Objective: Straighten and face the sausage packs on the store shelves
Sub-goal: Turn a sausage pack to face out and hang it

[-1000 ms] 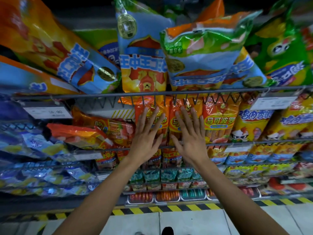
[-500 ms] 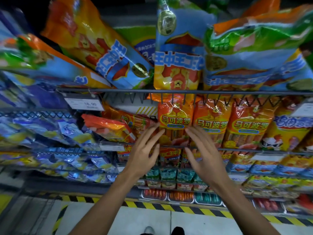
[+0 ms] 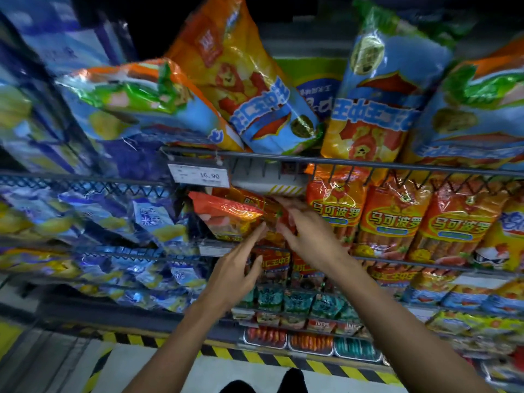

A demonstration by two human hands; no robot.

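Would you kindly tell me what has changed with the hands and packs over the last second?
Both hands shifted left, off the upright orange sausage packs. The right hand now touches the tilted orange pack lying askew; whether it grips is unclear. The left hand reaches its lower edge with straight fingers. The upright packs and price tag stayed put.

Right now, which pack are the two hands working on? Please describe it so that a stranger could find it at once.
Find the white price tag reading 16.90 on the wire shelf rail. Just below it lies the tilted orange-red pack, where the left hand and right hand meet. Unlike the upright orange packs to its right, it lies slanted on its side.
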